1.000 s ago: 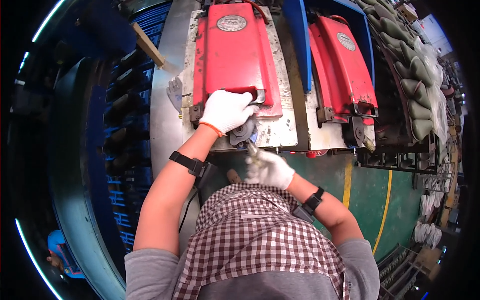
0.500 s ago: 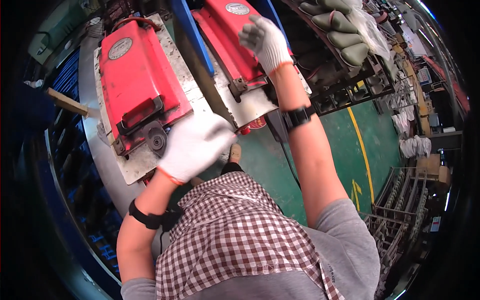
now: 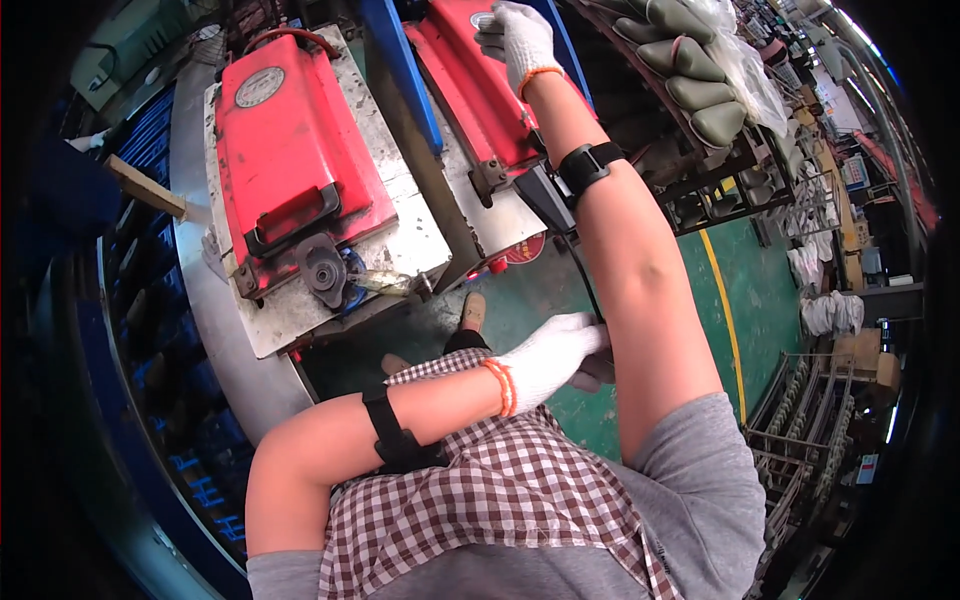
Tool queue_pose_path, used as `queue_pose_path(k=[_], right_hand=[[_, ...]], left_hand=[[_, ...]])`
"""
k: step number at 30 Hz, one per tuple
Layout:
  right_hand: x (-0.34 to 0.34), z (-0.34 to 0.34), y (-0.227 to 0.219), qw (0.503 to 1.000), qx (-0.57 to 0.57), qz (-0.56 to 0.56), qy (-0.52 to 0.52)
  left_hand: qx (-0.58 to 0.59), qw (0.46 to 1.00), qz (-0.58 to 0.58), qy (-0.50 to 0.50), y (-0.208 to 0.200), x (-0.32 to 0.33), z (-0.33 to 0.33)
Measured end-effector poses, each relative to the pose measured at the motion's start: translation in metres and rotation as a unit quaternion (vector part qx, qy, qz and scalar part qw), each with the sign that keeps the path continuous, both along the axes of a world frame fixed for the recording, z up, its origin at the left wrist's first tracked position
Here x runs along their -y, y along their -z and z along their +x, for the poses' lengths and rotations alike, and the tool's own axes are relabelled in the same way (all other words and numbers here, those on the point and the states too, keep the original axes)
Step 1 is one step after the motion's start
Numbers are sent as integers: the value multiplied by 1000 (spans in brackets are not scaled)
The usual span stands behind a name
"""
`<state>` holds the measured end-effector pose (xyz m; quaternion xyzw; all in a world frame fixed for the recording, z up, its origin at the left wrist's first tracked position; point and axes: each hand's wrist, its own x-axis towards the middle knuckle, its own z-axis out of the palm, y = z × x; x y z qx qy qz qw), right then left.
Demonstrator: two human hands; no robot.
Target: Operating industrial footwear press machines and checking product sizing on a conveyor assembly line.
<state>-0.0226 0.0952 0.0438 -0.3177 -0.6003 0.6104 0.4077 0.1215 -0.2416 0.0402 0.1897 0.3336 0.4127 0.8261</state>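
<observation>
Right hand over the far right cover, left hand by the cable

We find the right hand [image 3: 522,48] above the far part of the right red cover [image 3: 460,85], arm nearly straight. Its fingers are partly bent; we cannot tell whether the grip touches the cover or has hold of anything. The cover lies on the bench [image 3: 410,225], just right of a blue panel [image 3: 405,75].

We note the left hand [image 3: 548,362] well nearer, beside the right forearm, its gloved fingers partly curled and partly hidden. We cannot tell whether that grip has the black cable [image 3: 585,275], which runs down from the wrist unit [image 3: 545,198].

For sound work, in our judgement, we should keep the cable slack and away from the cover's near edge, avoid leaning at full stretch, and seat the fingers squarely before loading them. Loose glove fabric could snag on the metal bracket [image 3: 488,178].
</observation>
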Motion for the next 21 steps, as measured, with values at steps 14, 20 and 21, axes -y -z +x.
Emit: queue_pose_path(k=[14,20,21], right_hand=[[34,-9,17,997,70,30,-23],[29,-15,33,992,100,67,-49],[27,-16,36,991,97,80,-54]], left_hand=[[10,971,-48,-236,28,-18,-21],[1,958,-65,-278,31,-28,-36],[1,959,-65,-277,31,-30,-37]])
